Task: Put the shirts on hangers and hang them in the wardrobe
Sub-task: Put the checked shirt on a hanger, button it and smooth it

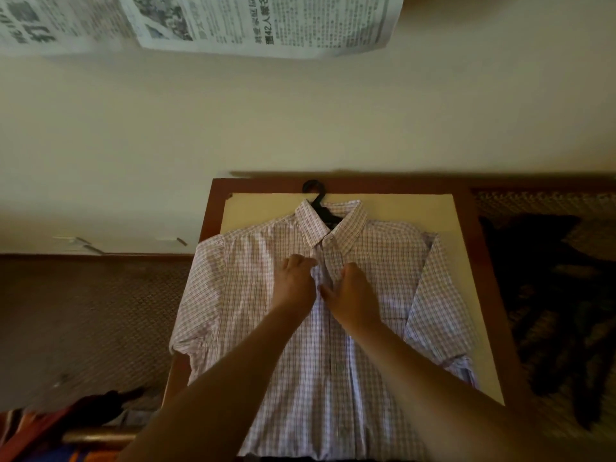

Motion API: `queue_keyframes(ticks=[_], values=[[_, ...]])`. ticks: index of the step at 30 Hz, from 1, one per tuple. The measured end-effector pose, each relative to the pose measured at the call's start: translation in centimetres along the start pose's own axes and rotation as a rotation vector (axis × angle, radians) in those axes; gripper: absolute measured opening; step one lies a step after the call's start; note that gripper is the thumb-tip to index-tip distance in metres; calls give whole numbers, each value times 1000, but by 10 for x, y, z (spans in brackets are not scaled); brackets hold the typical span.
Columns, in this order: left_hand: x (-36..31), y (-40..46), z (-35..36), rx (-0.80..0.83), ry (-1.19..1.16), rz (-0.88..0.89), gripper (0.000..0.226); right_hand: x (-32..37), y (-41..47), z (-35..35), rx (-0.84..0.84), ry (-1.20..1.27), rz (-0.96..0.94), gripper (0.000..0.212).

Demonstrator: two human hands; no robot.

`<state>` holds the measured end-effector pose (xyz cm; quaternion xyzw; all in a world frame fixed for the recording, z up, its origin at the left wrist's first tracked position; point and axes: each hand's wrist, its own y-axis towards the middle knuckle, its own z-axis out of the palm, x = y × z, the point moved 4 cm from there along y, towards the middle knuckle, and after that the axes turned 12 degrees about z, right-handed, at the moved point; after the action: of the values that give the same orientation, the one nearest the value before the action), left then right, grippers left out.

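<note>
Checked shirt (333, 311), centre frame, flat on table (466, 295), black hanger (320, 201) in collar; left hand (295, 283) and right hand (350, 295) pinch its placket near a button; risk: misaligned edges, puckered front, hanger slipping when lifted.

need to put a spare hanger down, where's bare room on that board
Bare strips of the board: along the far edge either side of the hanger, and down the right edge beside the sleeve. The middle is crowded: shirt, both hands on its placket.
</note>
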<state>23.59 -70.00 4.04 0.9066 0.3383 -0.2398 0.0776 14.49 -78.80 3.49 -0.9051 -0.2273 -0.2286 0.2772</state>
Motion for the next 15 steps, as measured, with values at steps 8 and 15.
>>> queue_keyframes(ticks=[8, 15], values=[[-8, -10, 12, -14, 40, 57, 33, -9, 14, -9, -61, 272, 55, 16], [-20, 5, 15, 27, 164, 94, 27, -13, 12, -15, -92, 429, 117, 12]])
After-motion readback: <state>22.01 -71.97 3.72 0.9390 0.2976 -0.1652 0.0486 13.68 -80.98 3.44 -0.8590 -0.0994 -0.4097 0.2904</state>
